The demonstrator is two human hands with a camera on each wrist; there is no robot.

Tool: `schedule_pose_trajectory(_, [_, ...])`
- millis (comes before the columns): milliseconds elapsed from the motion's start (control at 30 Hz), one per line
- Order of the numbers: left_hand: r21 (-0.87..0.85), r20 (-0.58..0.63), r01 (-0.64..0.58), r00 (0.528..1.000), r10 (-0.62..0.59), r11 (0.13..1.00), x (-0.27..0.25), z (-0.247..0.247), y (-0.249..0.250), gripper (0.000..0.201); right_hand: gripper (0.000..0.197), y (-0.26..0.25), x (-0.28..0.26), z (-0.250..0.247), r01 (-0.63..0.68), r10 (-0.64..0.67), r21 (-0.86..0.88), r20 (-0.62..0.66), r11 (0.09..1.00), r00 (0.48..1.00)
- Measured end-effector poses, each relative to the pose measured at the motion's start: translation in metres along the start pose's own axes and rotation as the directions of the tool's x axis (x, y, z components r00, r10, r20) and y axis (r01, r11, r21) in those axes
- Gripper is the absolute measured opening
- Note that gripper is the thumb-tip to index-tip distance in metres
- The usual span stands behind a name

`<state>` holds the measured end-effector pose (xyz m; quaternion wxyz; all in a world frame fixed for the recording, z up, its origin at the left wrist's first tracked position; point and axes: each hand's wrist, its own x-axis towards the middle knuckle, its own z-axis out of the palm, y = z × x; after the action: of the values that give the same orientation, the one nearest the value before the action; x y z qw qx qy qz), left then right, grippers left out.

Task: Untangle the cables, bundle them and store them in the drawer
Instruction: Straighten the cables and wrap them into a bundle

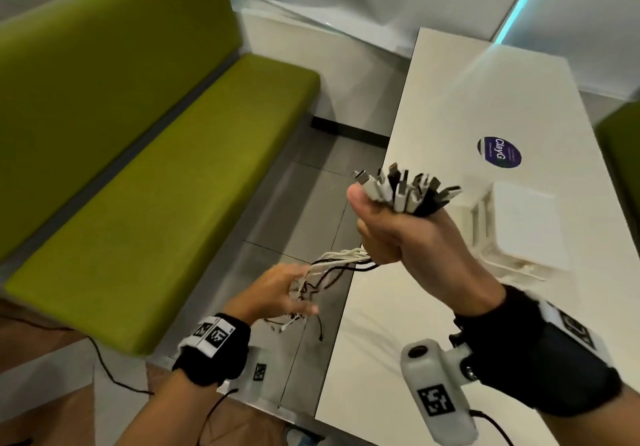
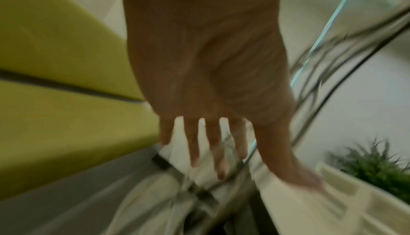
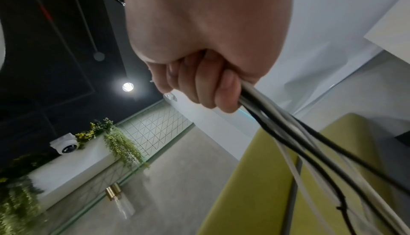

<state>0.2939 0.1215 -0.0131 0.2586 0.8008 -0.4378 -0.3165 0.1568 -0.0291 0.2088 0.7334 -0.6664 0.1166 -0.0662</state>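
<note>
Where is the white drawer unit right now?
In the head view, the white drawer unit sits on the white table, just right of the right hand gripping the cables.

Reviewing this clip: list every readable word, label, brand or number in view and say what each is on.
"ClayG": on the round dark blue sticker on the white table; a smaller line beside it is too small to read.
Wristband tags: black-and-white square code patterns, no words.
Both wrist views: no readable text.

Office lounge or café, green booth bench (image 1: pixel 145 182), white table (image 1: pixel 450 127), ceiling camera (image 3: pixel 64 146)
</note>
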Motion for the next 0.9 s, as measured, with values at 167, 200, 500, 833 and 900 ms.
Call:
schedule_pose_trajectory(167, [-0.267, -0.029, -0.248, 0.968, 0.249, 0.931, -0.029, -0.046, 0.078, 0.109, 0.041, 0.015, 0.005, 0.005, -0.016, 0.016, 0.013, 0.037, 1.000, 0.999])
schedule_pose_trajectory(200, [-0.321, -0.069, -0.289, 0.957, 0.282, 0.902, -0.032, -0.051, 0.100, 0.095, 0.041, 0.017, 0.005, 0.008, -0.013, 0.012, 0.009, 0.042, 1.000, 0.999])
schedule_pose_trajectory(500, [-0.421, -0.404, -0.381, 0.891, 0.207, 0.823, -0.005, 0.004, 0.139, 0.008, 0.057, 0.014, -0.001, 0.002, -0.015, -0.007, -0.273, -0.080, 0.962, 0.997])
schedule_pose_trajectory(833, [-0.403, -0.469, -0.302, 0.879, 0.088, 0.864, 0.008, 0.034, 0.108, 0.031, 0.055, 0.005, -0.019, 0.001, 0.022, -0.062, -0.278, -0.134, 0.960, 0.989])
schedule_pose_trajectory(900, [-0.376, -0.459, -0.302, 0.882, 0.107, 0.876, 0.007, 0.039, 0.099, 0.032, 0.056, 0.010, -0.020, 0.000, 0.043, -0.083, -0.254, -0.149, 0.966, 0.985])
